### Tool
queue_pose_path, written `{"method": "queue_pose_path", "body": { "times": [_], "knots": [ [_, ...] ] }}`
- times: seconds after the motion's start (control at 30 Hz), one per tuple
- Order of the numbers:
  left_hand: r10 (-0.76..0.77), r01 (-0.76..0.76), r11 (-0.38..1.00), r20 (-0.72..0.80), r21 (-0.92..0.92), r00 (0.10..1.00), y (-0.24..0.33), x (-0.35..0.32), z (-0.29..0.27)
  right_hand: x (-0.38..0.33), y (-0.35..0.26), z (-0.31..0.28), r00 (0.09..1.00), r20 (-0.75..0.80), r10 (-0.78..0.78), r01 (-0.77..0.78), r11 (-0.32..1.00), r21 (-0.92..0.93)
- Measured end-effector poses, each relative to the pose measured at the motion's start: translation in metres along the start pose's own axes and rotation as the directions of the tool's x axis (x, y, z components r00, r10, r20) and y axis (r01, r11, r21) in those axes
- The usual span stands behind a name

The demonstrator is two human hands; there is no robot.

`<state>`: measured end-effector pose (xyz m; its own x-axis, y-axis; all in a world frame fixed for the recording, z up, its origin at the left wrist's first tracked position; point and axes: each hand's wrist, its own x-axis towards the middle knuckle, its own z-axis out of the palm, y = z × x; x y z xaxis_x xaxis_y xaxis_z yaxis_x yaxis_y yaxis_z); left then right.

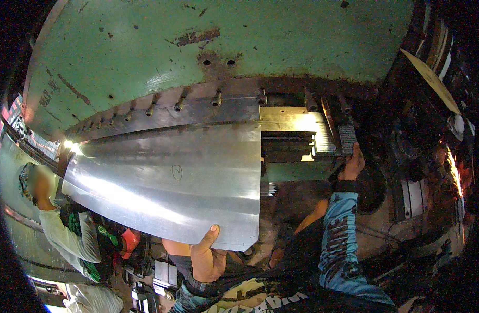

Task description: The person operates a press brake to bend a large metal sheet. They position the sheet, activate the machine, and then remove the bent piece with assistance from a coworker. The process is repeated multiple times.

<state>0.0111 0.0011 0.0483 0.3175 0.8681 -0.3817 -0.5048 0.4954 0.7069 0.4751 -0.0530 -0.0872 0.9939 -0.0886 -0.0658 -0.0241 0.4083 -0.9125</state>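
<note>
Fingers of the left hand (207, 255) are closed around the near edge of a big shiny metal sheet (172, 177): the thumb lies flat on the top face, pointing up toward the machine, and the other fingers go under the edge, so they are hidden. This hand grasps the sheet close to its near right corner.

The sheet is long and a little curved. It lies with its far edge against the dark slot of a large green press machine (198, 47), under a row of bolts (182, 104). A small round mark is drawn near the middle of the sheet.

On the other side, the right hand (352, 166) is raised to the right end of the machine, well apart from the sheet. Its fingers reach up and touch a grey ribbed block (347, 136) beside a bright yellowish metal part (289, 119). I cannot tell whether they grip this block or only rest on it. The forearm wears a blue patterned sleeve (336, 229).

At the far left, another person (67, 235) in a light shirt stands at the left end of the sheet.
</note>
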Motion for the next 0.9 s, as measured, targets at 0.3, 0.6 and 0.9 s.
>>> {"method": "queue_pose_path", "body": {
  "times": [0.3, 0.6, 0.9],
  "knots": [
    [0.008, -0.008, 0.999, -0.011, 0.038, 1.000, 0.000, -0.002, 0.004, -0.005, -0.006, 0.004, 0.997, -0.040, 0.068, -0.067, 0.998, 0.021],
    [-0.016, 0.016, 0.999, 0.016, -0.038, 1.000, 0.001, -0.001, 0.001, 0.006, -0.002, -0.004, 0.992, 0.078, 0.098, -0.094, 0.994, -0.054],
    [0.012, -0.012, 1.000, -0.007, -0.002, 1.000, -0.001, 0.001, -0.003, 0.015, 0.010, -0.006, 0.992, 0.101, 0.073, -0.075, 0.997, 0.011]
  ]
}}
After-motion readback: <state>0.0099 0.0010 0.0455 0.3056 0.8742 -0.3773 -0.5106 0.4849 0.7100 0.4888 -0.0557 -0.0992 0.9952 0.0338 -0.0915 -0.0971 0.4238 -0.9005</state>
